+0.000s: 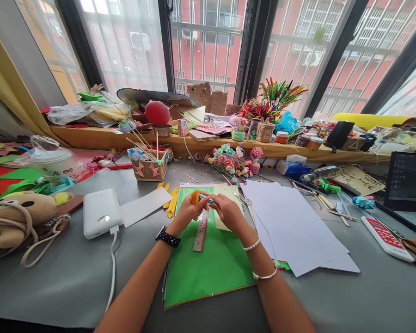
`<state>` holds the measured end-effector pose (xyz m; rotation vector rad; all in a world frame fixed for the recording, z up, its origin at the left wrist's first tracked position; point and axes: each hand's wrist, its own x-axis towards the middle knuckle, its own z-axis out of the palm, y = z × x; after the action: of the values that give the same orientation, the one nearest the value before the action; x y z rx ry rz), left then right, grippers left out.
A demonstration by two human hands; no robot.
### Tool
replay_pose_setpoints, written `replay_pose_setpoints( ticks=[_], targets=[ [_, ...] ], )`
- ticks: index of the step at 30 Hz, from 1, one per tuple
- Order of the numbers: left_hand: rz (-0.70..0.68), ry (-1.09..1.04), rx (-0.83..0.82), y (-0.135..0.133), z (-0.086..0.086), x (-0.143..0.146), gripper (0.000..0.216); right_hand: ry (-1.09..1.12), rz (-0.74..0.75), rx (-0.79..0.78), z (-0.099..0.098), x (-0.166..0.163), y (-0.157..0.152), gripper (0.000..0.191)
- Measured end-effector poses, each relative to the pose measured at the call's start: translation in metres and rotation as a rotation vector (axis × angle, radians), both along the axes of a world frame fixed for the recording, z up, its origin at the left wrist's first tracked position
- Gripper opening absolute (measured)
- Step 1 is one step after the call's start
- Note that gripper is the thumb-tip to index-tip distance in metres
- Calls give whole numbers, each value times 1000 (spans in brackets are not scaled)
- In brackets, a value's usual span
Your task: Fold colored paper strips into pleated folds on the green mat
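My left hand [186, 212] is closed around a folded yellow paper strip [194, 198], held just above a green sheet [208, 268] on the grey table. My right hand [227, 212] meets it from the right, fingers pinched on a thin teal stick [208, 199] at the strip. A metal ruler [201, 231] lies on the green sheet directly under the hands. Loose yellow strips [171, 200] lie just left of the hands. A pale yellow sheet [229, 196] sits under my right hand.
White paper sheets [291, 222] spread to the right; a white power bank [100, 212] with cable and a plush toy [17, 217] sit left. A cardboard box with sticks [149, 167], paper flowers [230, 159], a calculator [386, 237] and a laptop [407, 182] surround the work spot.
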<state>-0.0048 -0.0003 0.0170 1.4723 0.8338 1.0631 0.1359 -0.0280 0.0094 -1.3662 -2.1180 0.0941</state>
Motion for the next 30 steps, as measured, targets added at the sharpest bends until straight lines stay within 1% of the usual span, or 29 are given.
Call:
replay_pose_setpoints(
  ticks=[4,7,10,14,17,20,22,26,28,30],
  targets=[
    [-64,-79,-33,2,0,-1,24,75,36,-26,1,2,1,33],
    [-64,-96,-40,3,0,-2,24,117,75,-31,3,1,0,30],
    [-65,-126,-60,3,0,-2,25,95,101,-37,4,-2,-3,27],
    [-76,-169,-130,4,-1,-1,28,7,50,-31,1,-6,-2,23],
    [-66,-216,-149,5,-2,-1,31,30,-2,-19,-2,-7,-1,20],
    [-40,-323,-165,6,-1,-2,30,138,-47,-27,-2,-6,0,20],
    [-24,-410,-193,7,2,-3,26,248,-52,-57,-1,-6,0,20],
    [-58,-569,-303,5,10,-1,15,503,18,-124,1,-5,1,24],
    [-92,-621,-338,4,14,3,19,608,49,-138,2,-5,1,25],
    [-127,-657,-347,2,17,9,25,665,60,-160,4,-5,1,23]
  ],
)
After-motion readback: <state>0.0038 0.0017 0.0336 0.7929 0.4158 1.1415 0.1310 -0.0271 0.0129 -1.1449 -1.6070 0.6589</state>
